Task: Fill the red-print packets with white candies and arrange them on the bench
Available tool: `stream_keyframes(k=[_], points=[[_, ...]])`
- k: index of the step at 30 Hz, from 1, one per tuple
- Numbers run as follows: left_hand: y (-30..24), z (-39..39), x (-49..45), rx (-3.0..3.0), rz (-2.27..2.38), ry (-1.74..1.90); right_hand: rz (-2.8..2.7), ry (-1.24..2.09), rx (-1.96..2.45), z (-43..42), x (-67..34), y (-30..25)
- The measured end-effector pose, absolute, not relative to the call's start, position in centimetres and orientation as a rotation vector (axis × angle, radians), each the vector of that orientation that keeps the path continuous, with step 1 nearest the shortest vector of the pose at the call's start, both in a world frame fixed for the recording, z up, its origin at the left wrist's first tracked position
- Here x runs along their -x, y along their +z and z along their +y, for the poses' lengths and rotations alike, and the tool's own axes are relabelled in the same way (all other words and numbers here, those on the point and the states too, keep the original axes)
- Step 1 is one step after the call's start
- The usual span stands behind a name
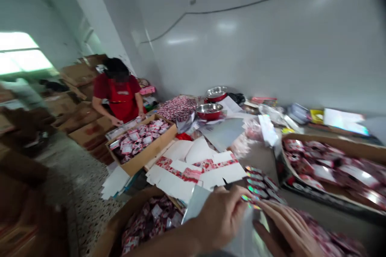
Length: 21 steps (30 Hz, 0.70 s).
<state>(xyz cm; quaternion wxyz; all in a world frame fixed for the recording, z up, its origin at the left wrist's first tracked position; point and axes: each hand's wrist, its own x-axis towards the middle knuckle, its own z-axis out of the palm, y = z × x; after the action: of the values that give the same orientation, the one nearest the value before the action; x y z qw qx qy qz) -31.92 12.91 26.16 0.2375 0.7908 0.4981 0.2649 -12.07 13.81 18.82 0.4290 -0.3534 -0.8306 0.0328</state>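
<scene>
At the lower middle, my left hand (221, 215) is closed, its thumb and fingertips pressed together over a see-through plastic sheet or bag (196, 200). What the fingertips grip is too blurred to name. A small item with rainbow glints (251, 200) lies between my two hands. My right hand (289, 225) is beside it, fingers stretched out and thumb apart, close over the same plastic. Just beyond my fingers sit rows of small shiny packets (262, 182) on the table.
An open carton of red-and-white packets (155, 213) stands at lower left, another carton (144, 162) farther back. Printed white card sheets (177, 176) lie ahead. A box of wrapped packets (283, 168) is right. Steel bowls (209, 111) stand behind. A person in a red apron (122, 98) works at left.
</scene>
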Motion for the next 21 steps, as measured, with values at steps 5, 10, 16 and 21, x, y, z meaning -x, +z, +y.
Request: stream_keyframes(k=[5, 10, 16, 21], points=[[26.9, 12.8, 31.8, -1.96, 1.326, 0.734, -2.11, 0.139, 1.028, 12.8, 12.2, 21.2], [26.7, 13.5, 30.7, -1.919, 1.283, 0.73, -2.082, 0.105, 1.086, 11.7, 11.7, 22.3], [26.9, 14.0, 29.5, -1.918, 1.246, 0.708, -2.029, 0.002, 1.115, 11.2, 11.0, 22.3], [26.8, 14.3, 29.3, -1.923, 1.254, 0.667, -1.99, -0.006, 1.122, 10.8, 11.1, 22.3]])
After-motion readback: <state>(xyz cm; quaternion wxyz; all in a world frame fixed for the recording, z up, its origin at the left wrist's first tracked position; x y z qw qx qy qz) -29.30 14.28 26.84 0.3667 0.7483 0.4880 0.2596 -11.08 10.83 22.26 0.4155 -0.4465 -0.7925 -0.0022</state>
